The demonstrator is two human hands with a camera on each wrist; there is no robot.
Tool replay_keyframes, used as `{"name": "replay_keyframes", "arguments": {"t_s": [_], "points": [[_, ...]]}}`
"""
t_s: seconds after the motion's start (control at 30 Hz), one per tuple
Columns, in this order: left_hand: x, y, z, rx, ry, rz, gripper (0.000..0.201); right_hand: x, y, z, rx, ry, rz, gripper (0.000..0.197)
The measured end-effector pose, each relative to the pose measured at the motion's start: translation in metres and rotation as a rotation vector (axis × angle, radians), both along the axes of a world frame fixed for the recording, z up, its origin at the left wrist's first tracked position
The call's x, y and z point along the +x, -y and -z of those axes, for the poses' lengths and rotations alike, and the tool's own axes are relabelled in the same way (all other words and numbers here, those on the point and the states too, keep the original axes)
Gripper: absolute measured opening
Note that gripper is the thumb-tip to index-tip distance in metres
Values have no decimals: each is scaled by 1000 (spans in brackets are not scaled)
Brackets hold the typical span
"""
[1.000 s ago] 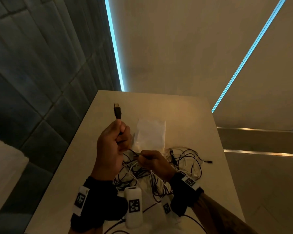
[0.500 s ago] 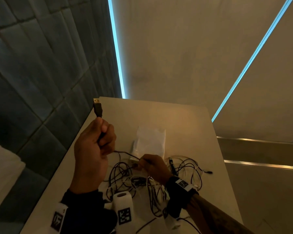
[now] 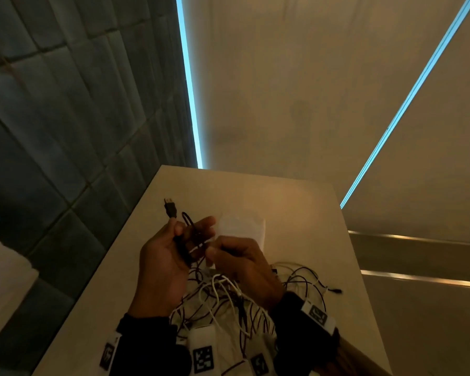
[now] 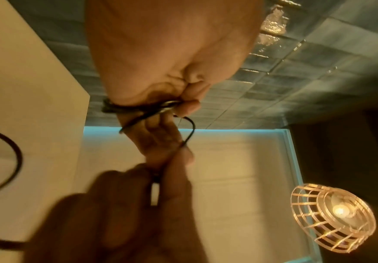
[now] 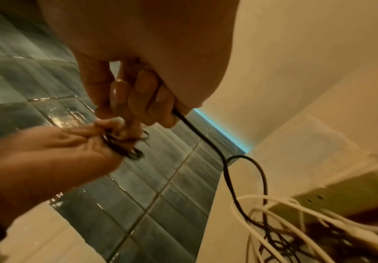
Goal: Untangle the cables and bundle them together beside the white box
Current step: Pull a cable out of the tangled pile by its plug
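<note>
Cables (image 3: 228, 302) are lying in a black-and-white tangle on the table (image 3: 296, 213), toward its near edge, while we are lifting one black cable (image 3: 186, 240) clear of the heap and folding it into short loops. Our left hand (image 3: 163, 261) is curling round those loops, thumb and fingers clamped on them, with the USB plug (image 3: 170, 208) sticking up past the fingertips toward the far left corner. Our right hand (image 3: 242, 256) is just beside it, on the tangle's side, pinching the same cable between thumb and fingers; from that pinch the free length is running down and back into the heap below our wrists. So the slack is lying under the right hand, the nearer one to it, and we judge the next fold must be fed from there across to the left, along the loops' upright axis. White box (image 3: 242, 226) is sitting just behind our hands, near the table's middle, partly hidden; the bundle is not yet beside it.
</note>
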State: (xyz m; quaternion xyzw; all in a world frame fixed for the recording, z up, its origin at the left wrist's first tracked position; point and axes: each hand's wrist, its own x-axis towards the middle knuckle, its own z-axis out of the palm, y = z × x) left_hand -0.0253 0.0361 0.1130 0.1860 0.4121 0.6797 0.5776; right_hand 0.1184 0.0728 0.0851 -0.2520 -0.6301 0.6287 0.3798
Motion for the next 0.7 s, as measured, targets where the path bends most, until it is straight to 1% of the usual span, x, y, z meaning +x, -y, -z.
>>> {"name": "replay_keyframes", "arguments": {"t_s": [0.07,0.17,0.3,0.43,0.5,0.7], "points": [[1,2,-5,67,92,51,35,3,4,16,-66,52,-56,24],[5,2,-8,124,116,105,34,6,9,39,-131,118,-146,29],[9,4,-6,143,24,89,36,6,8,69,-183,139,-129,37],[6,8,-11,134,-84,56,33,1,1,93,-263,135,-81,34],[2,10,-15,142,-119,44,32,-5,-2,102,-228,174,-51,31],[-12,16,-24,155,-158,-21,36,-26,-10,126,-164,286,15,31]]}}
